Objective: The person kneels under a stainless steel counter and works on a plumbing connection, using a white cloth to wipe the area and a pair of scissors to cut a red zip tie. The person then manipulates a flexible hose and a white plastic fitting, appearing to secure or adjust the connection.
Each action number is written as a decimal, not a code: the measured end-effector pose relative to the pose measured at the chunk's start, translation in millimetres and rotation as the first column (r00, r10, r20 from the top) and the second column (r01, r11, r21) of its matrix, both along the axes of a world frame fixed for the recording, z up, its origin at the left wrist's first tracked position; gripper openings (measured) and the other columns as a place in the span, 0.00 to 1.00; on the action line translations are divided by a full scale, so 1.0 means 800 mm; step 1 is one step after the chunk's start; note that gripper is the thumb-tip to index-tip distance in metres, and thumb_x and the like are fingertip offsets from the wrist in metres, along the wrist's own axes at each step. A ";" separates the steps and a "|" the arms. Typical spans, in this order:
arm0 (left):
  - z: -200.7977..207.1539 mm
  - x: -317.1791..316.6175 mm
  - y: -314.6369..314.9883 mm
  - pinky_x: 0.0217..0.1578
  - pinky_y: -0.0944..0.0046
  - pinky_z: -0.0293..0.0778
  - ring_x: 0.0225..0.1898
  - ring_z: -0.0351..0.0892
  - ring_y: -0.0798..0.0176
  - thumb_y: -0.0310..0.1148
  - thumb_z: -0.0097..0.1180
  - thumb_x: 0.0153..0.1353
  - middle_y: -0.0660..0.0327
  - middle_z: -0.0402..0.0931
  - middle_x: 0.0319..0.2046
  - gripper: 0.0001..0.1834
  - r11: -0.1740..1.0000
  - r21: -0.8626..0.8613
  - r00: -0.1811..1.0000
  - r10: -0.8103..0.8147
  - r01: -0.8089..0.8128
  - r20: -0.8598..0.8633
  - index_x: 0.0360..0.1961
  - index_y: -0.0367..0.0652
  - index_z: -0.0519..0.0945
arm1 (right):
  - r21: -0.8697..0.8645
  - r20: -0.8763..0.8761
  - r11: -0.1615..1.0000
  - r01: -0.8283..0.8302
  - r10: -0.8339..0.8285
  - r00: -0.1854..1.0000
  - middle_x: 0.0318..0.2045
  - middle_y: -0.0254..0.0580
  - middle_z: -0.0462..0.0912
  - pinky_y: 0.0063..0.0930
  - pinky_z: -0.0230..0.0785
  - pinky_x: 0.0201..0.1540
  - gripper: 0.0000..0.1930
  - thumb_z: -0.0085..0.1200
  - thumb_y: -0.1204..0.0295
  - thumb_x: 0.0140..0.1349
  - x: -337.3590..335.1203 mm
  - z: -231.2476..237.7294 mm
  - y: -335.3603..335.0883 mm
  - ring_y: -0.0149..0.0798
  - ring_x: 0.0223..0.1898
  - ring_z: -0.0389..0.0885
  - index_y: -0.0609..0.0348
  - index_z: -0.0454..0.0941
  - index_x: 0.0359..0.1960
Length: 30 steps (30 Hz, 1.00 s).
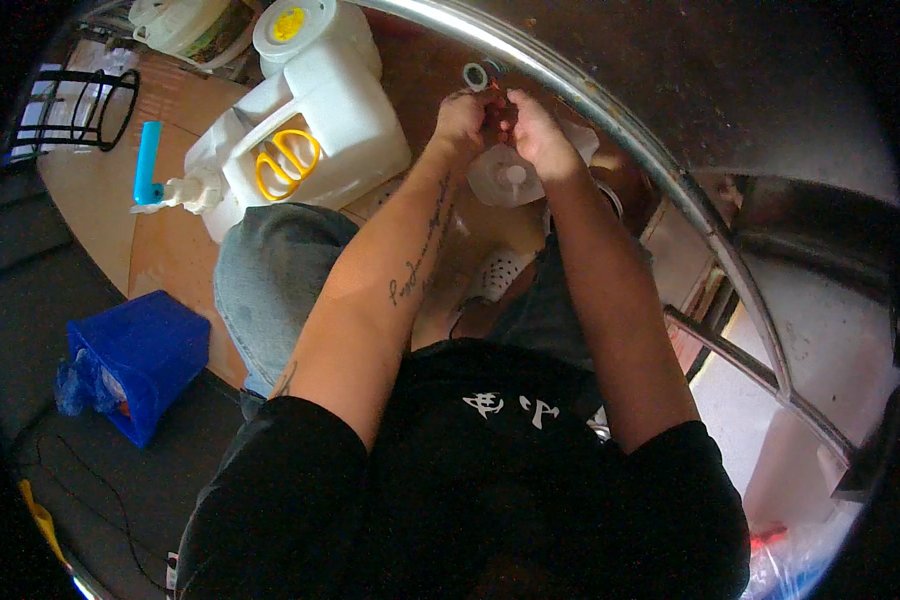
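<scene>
Both my arms reach forward to a dim spot beneath a curved metal tube. My left hand (463,118) is closed, its fingertips just below a small round piece (476,77) with a pale rim and dark centre. Close beside it, my right hand (533,128) is also closed, thumb and fingers turned toward the left hand. Between the hands a small reddish patch shows, too dark to identify; what the fingers grip is hidden. Below them stands a translucent plastic container (500,182) with a whitish knob on it, partly covered by my right hand.
The metal tube (610,100) arcs over the hands and down the right. At left lies a white jerrycan (355,130) with yellow-handled scissors (288,165) and a spigot with a blue handle (148,165). A blue bin (145,345) lies on the dark floor mat.
</scene>
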<state>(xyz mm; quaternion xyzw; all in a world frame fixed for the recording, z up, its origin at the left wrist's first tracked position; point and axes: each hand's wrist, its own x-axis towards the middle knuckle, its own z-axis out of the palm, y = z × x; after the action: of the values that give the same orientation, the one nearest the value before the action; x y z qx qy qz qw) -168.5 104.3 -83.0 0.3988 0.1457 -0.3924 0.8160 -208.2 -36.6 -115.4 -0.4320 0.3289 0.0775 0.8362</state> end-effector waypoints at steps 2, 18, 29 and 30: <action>0.005 -0.002 0.000 0.28 0.55 0.78 0.27 0.78 0.61 0.29 0.55 0.67 0.57 0.79 0.29 0.06 0.998 -0.017 0.994 -0.060 0.058 -0.096 0.35 0.38 0.80 | -0.071 0.029 0.995 0.072 -0.070 0.997 0.35 0.29 0.82 0.25 0.65 0.32 0.09 0.56 0.62 0.68 0.002 0.017 0.010 0.29 0.31 0.74 0.49 0.82 0.43; -0.008 -0.011 -0.024 0.33 0.58 0.79 0.28 0.77 0.64 0.25 0.55 0.66 0.62 0.77 0.27 0.04 0.944 -0.076 0.942 0.308 -0.320 -0.133 0.32 0.42 0.78 | -0.958 0.201 0.261 0.118 0.316 0.927 0.38 0.35 0.84 0.25 0.72 0.47 0.11 0.57 0.70 0.68 0.005 0.001 0.004 0.30 0.39 0.79 0.62 0.82 0.47; -0.031 -0.005 -0.024 0.39 0.54 0.81 0.34 0.81 0.60 0.26 0.54 0.68 0.59 0.80 0.33 0.03 0.973 -0.114 0.975 0.188 -0.201 -0.117 0.38 0.43 0.79 | -0.882 0.304 0.456 0.123 0.350 0.886 0.44 0.34 0.84 0.24 0.68 0.54 0.10 0.58 0.72 0.67 0.013 -0.019 -0.009 0.29 0.47 0.78 0.62 0.82 0.46; -0.032 -0.006 -0.024 0.40 0.54 0.81 0.35 0.81 0.59 0.25 0.54 0.68 0.58 0.80 0.34 0.03 0.969 -0.127 0.977 0.205 -0.210 -0.057 0.38 0.43 0.79 | -0.888 0.266 0.449 0.103 0.316 0.911 0.43 0.33 0.83 0.24 0.68 0.54 0.09 0.59 0.71 0.66 0.014 -0.016 -0.007 0.29 0.47 0.77 0.61 0.83 0.46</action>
<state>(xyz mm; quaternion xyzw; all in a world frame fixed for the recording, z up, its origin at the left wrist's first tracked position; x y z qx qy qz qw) -173.1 85.5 -108.8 0.3178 0.1780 -0.3223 0.8738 -197.0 -42.3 -127.9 -0.8296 0.1166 -0.1404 0.5278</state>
